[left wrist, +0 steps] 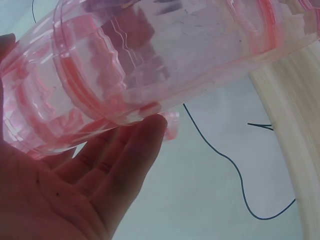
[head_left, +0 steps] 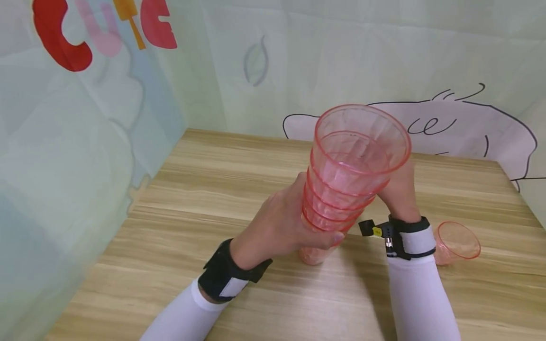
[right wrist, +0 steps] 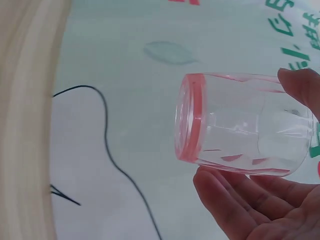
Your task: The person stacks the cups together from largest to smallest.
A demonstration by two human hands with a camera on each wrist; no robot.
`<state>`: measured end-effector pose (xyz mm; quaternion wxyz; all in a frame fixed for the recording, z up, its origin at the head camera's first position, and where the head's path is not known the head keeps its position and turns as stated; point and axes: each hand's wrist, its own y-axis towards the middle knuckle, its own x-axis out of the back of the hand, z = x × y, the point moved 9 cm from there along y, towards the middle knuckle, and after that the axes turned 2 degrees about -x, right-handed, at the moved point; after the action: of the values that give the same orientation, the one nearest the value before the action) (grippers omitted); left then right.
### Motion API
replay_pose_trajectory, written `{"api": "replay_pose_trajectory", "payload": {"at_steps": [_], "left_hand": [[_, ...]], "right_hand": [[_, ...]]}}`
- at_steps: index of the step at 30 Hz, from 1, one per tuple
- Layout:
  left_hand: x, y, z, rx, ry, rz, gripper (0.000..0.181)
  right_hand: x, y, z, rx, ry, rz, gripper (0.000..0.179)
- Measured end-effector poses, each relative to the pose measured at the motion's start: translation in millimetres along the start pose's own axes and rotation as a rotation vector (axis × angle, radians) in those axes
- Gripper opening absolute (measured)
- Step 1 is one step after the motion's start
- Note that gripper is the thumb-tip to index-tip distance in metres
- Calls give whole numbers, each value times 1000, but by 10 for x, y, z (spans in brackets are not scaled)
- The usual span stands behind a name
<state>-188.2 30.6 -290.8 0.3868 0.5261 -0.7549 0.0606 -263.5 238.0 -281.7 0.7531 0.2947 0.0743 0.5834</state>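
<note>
Left fingers (left wrist: 132, 162) grip stacked, translucent, red-rimmed pink cups (head_left: 334, 203); right fingers (right wrist: 220, 197) hold a clear, pink-banded cup (right wrist: 240, 127).

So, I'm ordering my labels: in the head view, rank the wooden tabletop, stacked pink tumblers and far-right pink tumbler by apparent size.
1. Wooden tabletop
2. Stacked pink tumblers
3. Far-right pink tumbler

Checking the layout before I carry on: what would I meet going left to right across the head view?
Red letter C, left wristband, left hand, stack of pink cups, right hand, lone pink cup.
</note>
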Motion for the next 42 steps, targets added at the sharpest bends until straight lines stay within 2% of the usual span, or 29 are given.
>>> {"api": "replay_pose_trajectory", "payload": {"at_steps": [3, 7, 11, 22, 26, 34, 42], "left_hand": [[0, 4, 1, 3, 2, -2, 81], [1, 12, -5, -6, 8, -2, 80], [1, 13, -3, -7, 6, -2, 78], [-20, 25, 8, -14, -8, 2, 81], [-20, 28, 7, -14, -14, 6, 81], [1, 22, 5, -3, -17, 2, 79], [11, 19, 9, -4, -18, -2, 77]], "right_hand": [[27, 33, 162, 57, -43, -18, 35], [39, 44, 289, 83, -14, -20, 28], [63, 47, 338, 89, 1, -28, 35], [160, 25, 493, 29, 21, -57, 47], [165, 21, 582, 58, 97, -47, 51], [222, -29, 717, 104, 391, -51, 49], [264, -75, 852, 144, 551, -77, 43]]}}
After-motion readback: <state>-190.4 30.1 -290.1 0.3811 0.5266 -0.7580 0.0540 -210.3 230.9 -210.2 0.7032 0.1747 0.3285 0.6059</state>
